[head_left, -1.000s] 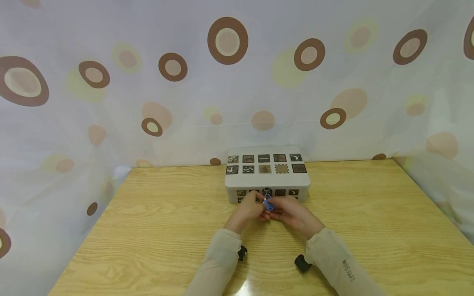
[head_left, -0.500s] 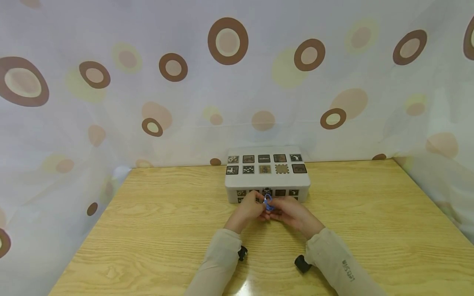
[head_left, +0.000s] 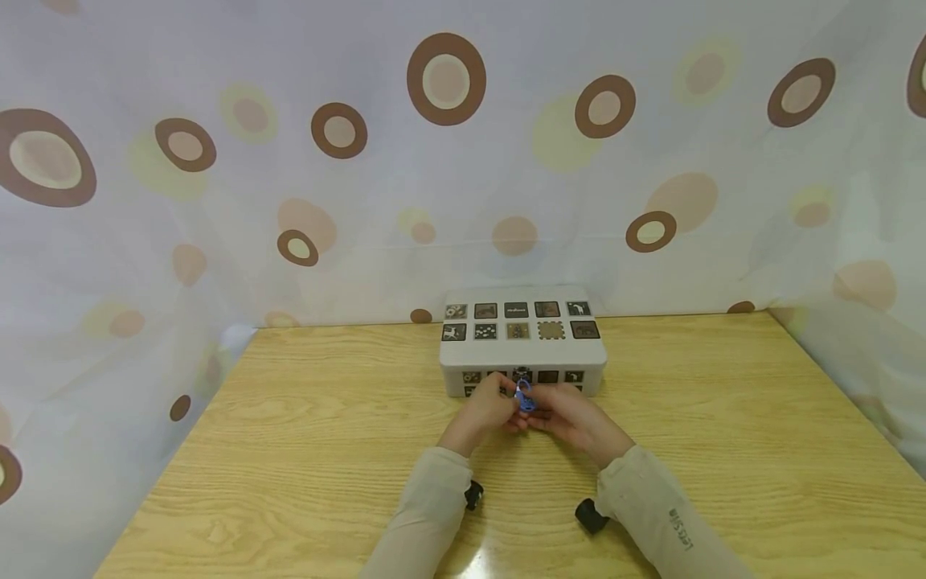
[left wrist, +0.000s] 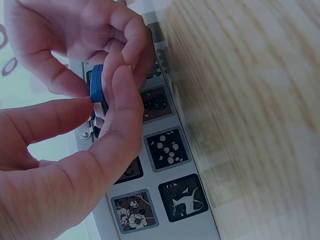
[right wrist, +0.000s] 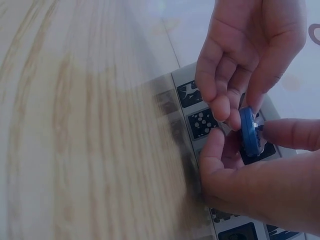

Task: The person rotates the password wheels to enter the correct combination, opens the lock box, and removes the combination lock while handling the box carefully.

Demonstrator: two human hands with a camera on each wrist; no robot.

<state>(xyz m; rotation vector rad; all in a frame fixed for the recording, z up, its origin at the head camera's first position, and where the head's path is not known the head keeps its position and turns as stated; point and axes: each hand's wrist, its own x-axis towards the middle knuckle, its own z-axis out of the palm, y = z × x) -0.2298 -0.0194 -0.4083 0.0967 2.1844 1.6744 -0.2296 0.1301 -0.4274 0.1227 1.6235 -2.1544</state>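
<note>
A small blue padlock (head_left: 526, 402) is held between both hands, its curved shackle pointing up toward the front of a white box (head_left: 522, 351). My left hand (head_left: 486, 408) pinches the padlock from the left with thumb and fingers. From the other side my right hand (head_left: 575, 414) grips it, thumb pressed on its face in the right wrist view, where small dark and silver details show beside the blue body (right wrist: 248, 131). A metal clasp (left wrist: 86, 134) sits on the box front right beside the padlock. Fingers hide part of the lock.
The box, printed with dark picture squares, stands at the back of a wooden table (head_left: 325, 442) against a dotted curtain (head_left: 391, 185). Black wrist cameras (head_left: 592, 516) hang below both sleeves.
The padlock has tilted slightly and then back between the fingers. Both hands stay in nearly the same place, and the box has not moved.
</note>
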